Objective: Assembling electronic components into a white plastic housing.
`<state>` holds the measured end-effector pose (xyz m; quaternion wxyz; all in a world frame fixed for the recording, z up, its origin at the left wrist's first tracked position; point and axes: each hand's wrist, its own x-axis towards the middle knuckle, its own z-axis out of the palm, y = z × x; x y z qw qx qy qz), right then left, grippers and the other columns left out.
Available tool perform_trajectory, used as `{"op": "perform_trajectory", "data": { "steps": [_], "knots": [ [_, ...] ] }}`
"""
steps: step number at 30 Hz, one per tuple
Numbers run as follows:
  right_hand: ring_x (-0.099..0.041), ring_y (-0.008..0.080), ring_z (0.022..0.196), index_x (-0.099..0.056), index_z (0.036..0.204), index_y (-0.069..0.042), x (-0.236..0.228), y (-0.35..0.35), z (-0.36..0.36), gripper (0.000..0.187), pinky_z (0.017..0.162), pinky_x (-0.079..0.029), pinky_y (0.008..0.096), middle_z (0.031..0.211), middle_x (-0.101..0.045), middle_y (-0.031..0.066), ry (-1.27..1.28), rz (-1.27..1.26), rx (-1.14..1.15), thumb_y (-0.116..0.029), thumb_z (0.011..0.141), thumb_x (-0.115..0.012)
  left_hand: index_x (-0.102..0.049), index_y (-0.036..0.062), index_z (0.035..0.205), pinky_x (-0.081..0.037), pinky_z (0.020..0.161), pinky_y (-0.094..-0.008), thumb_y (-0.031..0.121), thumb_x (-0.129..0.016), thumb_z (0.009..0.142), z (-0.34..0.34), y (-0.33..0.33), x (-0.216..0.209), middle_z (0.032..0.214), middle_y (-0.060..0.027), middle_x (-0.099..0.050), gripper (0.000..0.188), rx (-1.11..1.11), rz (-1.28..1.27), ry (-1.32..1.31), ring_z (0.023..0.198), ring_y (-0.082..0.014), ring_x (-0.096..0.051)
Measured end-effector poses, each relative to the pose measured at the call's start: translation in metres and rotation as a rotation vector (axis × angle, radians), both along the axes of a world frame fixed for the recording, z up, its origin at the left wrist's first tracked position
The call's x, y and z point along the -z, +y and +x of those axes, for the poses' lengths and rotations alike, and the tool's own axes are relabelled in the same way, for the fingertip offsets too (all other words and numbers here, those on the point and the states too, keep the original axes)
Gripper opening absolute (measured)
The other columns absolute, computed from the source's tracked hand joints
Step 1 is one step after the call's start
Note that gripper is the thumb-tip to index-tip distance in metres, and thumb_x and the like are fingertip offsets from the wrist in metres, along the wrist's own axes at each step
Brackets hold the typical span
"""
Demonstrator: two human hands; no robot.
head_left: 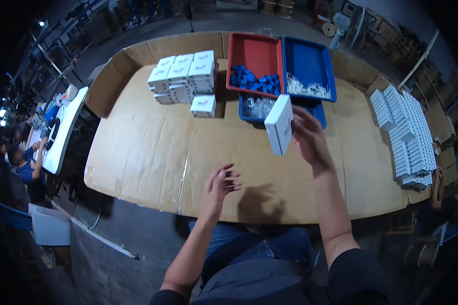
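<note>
My right hand (309,137) grips a flat white box (280,126) by its right side, holding it up on edge above the cardboard-covered table (229,152). The box has printing on its face. Over the near middle of the table is my left hand (222,188), empty, its fingers apart and curved slightly. Behind the held box stands a lower blue tray (318,114) with clear plastic pieces (259,108) in it, partly hidden by the box and my right hand.
At the back, a red tray (254,51) holds small blue parts (254,80); beside it a blue tray (308,58) holds white pieces (308,87). White boxes (180,76) are stacked left, with one box (203,105) in front. Many white units (404,134) stand right. A person (30,165) sits far left.
</note>
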<state>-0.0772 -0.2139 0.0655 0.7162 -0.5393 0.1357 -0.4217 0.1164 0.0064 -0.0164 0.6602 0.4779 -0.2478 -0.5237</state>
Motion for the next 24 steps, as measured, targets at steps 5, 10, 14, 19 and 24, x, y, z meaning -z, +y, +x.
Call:
{"op": "perform_trajectory", "data": {
  "steps": [5, 10, 14, 19, 24],
  "knots": [
    [-0.063, 0.0086, 0.093, -0.065, 0.137, 0.000, 0.076, 0.048, -0.022, 0.038, 0.084, -0.051, 0.0249, 0.103, -0.072, 0.0012, 0.132, 0.168, -0.051, -0.013, 0.101, -0.068, -0.047, -0.0007, 0.147, -0.056, 0.095, -0.0428, 0.064, -0.034, 0.107, -0.037, -0.035, -0.031, 0.124, -0.0161, -0.065, 0.077, 0.324, 0.041, 0.318, 0.102, -0.0269, -0.069],
    [-0.064, 0.0124, 0.104, -0.069, 0.130, -0.002, 0.073, 0.084, -0.039, 0.030, 0.091, -0.050, 0.0286, 0.117, -0.070, 0.0034, 0.362, 0.071, -0.040, -0.003, 0.101, -0.066, -0.051, 0.0018, 0.144, -0.059, 0.092, -0.0452, 0.060, -0.039, 0.106, -0.058, -0.035, -0.025, 0.124, -0.0180, -0.066, 0.071, 0.396, 0.068, 0.287, 0.105, -0.0315, -0.071],
    [-0.053, 0.0257, 0.134, -0.055, 0.145, -0.004, 0.073, 0.087, -0.050, 0.059, 0.115, -0.039, 0.0411, 0.142, -0.059, 0.0109, 0.416, -0.303, 0.115, -0.015, 0.092, -0.076, -0.049, 0.0004, 0.143, -0.060, 0.089, -0.0413, 0.054, -0.046, 0.105, -0.074, -0.031, -0.016, 0.113, -0.0150, -0.067, 0.066, 0.290, 0.224, 0.319, 0.098, -0.0278, -0.073],
    [-0.051, 0.0280, 0.137, -0.042, 0.155, -0.007, 0.074, 0.105, -0.047, 0.094, 0.113, -0.042, 0.0427, 0.148, -0.052, 0.0123, 0.387, -0.359, 0.069, -0.032, 0.078, -0.089, -0.045, 0.0051, 0.149, -0.058, 0.091, -0.0375, 0.057, -0.043, 0.107, -0.095, -0.034, -0.011, 0.123, -0.0100, -0.064, 0.067, 0.250, 0.171, 0.241, 0.107, -0.0209, -0.069],
    [-0.051, 0.0280, 0.135, -0.045, 0.153, -0.008, 0.068, 0.113, -0.040, 0.101, 0.106, -0.046, 0.0420, 0.146, -0.050, 0.0102, 0.440, -0.308, 0.051, -0.035, 0.068, -0.095, -0.051, 0.0038, 0.139, -0.058, 0.085, -0.0322, 0.061, -0.043, 0.107, -0.098, -0.035, -0.004, 0.112, -0.0076, -0.064, 0.066, 0.239, 0.167, 0.209, 0.098, -0.0170, -0.067]
  ]
}}
